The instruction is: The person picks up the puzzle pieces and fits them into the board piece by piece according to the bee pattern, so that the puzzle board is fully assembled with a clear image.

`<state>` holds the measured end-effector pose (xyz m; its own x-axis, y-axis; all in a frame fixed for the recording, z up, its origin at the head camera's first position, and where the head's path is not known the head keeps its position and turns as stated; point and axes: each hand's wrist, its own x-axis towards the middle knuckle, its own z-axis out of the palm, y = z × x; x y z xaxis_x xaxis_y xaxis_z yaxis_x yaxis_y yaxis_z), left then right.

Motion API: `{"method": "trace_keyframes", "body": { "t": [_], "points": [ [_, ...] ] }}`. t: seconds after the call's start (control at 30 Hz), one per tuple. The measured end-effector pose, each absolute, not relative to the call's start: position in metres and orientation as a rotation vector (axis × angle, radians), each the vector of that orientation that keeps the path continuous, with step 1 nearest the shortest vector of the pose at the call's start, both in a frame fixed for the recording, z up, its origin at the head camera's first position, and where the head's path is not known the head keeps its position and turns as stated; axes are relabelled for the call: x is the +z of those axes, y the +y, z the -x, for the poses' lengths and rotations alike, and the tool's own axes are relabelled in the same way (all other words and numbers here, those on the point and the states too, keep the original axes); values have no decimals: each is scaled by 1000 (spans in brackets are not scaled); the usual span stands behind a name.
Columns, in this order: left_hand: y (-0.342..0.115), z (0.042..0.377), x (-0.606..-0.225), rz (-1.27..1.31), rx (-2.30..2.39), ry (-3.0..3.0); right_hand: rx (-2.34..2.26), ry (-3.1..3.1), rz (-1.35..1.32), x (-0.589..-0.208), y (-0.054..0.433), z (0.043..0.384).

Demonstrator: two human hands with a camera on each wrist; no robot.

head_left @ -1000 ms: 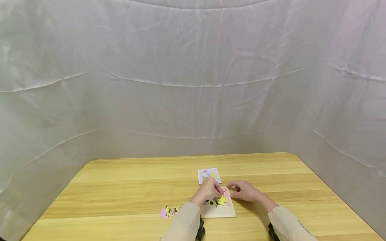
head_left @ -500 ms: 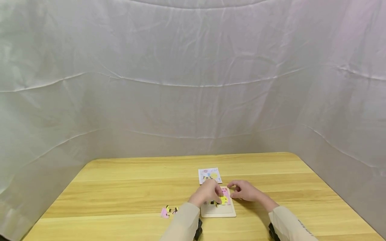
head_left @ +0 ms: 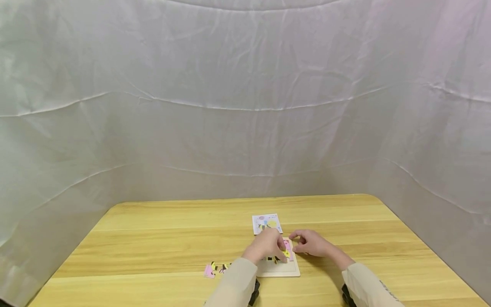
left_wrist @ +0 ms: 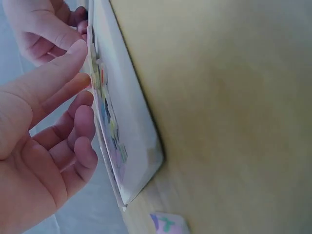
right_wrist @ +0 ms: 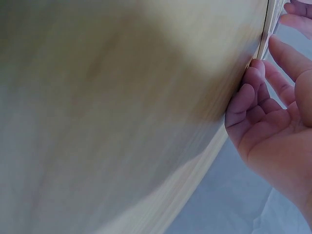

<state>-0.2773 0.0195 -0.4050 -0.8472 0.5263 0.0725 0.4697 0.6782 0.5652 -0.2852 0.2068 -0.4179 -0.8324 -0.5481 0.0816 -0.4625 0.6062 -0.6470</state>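
Note:
A wooden puzzle board (head_left: 278, 273) lies on the table, its upper part filled with pink, yellow and black pieces and its lower strip bare. Over those pieces is my left hand (head_left: 266, 245), thumb and forefinger apart, the tips at the yellow piece (head_left: 286, 253). The left wrist view has this hand (left_wrist: 41, 131) with its other fingers loosely bent, close above the board (left_wrist: 131, 156). At the board's right edge my right hand (head_left: 312, 243) rests, thumb and forefinger spread along it. The left hand hides part of the puzzle.
Several loose puzzle pieces (head_left: 210, 270) in pink, yellow and black lie left of the board, partly behind the left sleeve (head_left: 234, 281). A picture card (head_left: 267, 222) lies just beyond the board. Grey fabric (head_left: 245, 128) surrounds the wooden table (head_left: 161, 243).
The left thumb and forefinger have spread apart and shifted slightly right and toward me over the yellow piece. The right hand and the board stay where they were.

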Motion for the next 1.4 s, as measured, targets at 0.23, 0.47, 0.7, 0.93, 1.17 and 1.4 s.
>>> {"method": "trace_keyframes", "body": {
  "t": [0.23, 0.47, 0.7, 0.93, 1.17, 1.4],
  "points": [
    [24, 275, -405, -816, 803, 2853, -1026, 2708, 851, -419, 208, 284],
    [26, 274, -406, -760, 827, 2848, -1025, 2704, 868, -419, 208, 285],
    [26, 271, -405, -752, 880, 2833, -1023, 2706, 868, -419, 208, 284],
    [25, 272, -406, -757, 912, 2811, -1027, 2699, 882, -419, 208, 285],
    [16, 279, -410, -752, 991, 2711, -1039, 2689, 849, -418, 210, 285],
    [2, 280, -406, -820, 972, 2762, -1039, 2693, 815, -419, 209, 286]
  ]
}}
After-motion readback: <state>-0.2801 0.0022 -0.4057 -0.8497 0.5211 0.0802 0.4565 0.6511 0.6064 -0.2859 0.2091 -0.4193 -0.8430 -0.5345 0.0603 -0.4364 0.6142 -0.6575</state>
